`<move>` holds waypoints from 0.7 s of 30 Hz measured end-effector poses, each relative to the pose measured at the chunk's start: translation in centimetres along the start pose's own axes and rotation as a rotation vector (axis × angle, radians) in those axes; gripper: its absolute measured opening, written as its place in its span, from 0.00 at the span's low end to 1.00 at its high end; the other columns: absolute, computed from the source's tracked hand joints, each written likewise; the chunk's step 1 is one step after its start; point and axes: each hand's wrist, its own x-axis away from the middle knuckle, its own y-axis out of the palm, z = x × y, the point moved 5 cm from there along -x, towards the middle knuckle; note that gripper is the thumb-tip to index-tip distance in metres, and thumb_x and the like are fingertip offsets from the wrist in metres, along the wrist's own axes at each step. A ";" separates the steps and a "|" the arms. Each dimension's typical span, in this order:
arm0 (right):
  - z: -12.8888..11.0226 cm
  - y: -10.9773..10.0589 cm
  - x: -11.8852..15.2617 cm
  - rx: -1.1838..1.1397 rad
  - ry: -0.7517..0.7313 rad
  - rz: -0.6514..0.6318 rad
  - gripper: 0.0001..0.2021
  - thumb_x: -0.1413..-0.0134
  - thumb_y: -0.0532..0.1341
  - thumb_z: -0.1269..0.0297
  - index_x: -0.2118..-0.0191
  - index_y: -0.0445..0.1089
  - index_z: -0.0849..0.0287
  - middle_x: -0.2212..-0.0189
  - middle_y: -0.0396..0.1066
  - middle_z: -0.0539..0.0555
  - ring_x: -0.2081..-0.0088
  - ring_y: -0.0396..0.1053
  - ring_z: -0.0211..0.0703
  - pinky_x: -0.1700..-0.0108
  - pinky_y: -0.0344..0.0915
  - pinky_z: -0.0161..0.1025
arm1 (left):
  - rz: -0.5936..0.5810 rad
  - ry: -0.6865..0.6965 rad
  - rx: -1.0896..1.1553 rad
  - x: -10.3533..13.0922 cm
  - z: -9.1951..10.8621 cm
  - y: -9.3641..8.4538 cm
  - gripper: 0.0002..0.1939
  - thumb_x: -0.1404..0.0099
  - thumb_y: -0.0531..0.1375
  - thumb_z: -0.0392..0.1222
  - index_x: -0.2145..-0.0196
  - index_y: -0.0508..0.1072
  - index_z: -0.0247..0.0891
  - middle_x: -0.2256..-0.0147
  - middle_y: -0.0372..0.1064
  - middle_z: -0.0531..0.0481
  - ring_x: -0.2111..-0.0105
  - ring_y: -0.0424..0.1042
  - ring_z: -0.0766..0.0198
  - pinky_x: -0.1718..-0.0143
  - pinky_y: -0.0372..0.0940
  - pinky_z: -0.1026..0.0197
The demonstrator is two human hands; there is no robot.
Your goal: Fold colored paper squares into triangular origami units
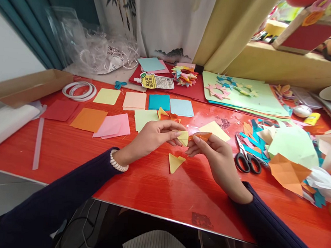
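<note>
The left grip pinches a yellow paper fold and the right grip an orange paper fold, over the red desk; whether the folds touch, I can't quite tell. A yellow triangle lies below them.

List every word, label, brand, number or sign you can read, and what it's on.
None reads reliably.
Squeeze pouch: bold characters on yellow, upside down, too small.
White tag, back left: dark marks, blurred.
Small yellow item, far right: marks too small.
</note>
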 end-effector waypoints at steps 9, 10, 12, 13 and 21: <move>-0.2 -0.3 0.0 0.008 -0.022 0.026 0.08 0.45 0.59 0.62 0.69 0.70 0.60 0.74 0.70 0.50 0.74 0.70 0.35 0.70 0.69 0.36 | -0.048 0.023 0.009 0.1 -0.2 0.3 0.13 0.38 0.59 0.41 0.57 0.71 0.34 0.65 0.72 0.48 0.65 0.75 0.65 0.61 0.70 0.63; -0.2 -0.3 0.0 0.016 -0.020 0.024 0.08 0.45 0.60 0.62 0.70 0.70 0.60 0.74 0.70 0.50 0.74 0.70 0.35 0.70 0.69 0.35 | -0.052 0.022 0.011 0.1 -0.2 0.3 0.13 0.38 0.59 0.41 0.57 0.71 0.34 0.64 0.72 0.48 0.65 0.75 0.64 0.61 0.70 0.63; -0.1 -0.3 0.0 0.025 -0.016 0.028 0.08 0.45 0.60 0.62 0.70 0.70 0.60 0.75 0.70 0.50 0.74 0.70 0.35 0.70 0.69 0.35 | -0.057 0.023 0.010 0.1 -0.2 0.3 0.12 0.38 0.59 0.40 0.56 0.70 0.34 0.64 0.72 0.47 0.64 0.75 0.64 0.60 0.70 0.62; -0.1 -0.3 0.0 0.024 -0.014 0.032 0.08 0.45 0.60 0.62 0.70 0.70 0.60 0.74 0.70 0.50 0.74 0.69 0.34 0.70 0.69 0.34 | -0.059 0.027 0.010 0.1 -0.2 0.3 0.12 0.38 0.59 0.39 0.56 0.70 0.34 0.64 0.72 0.47 0.64 0.75 0.64 0.60 0.70 0.62; -0.2 -0.6 -0.1 -0.010 -0.027 0.088 0.08 0.44 0.59 0.62 0.61 0.70 0.59 0.69 0.72 0.51 0.73 0.71 0.35 0.69 0.71 0.34 | -0.018 0.090 0.028 0.1 0.4 0.2 0.05 0.40 0.60 0.37 0.66 0.70 0.34 0.63 0.70 0.48 0.63 0.72 0.66 0.59 0.69 0.62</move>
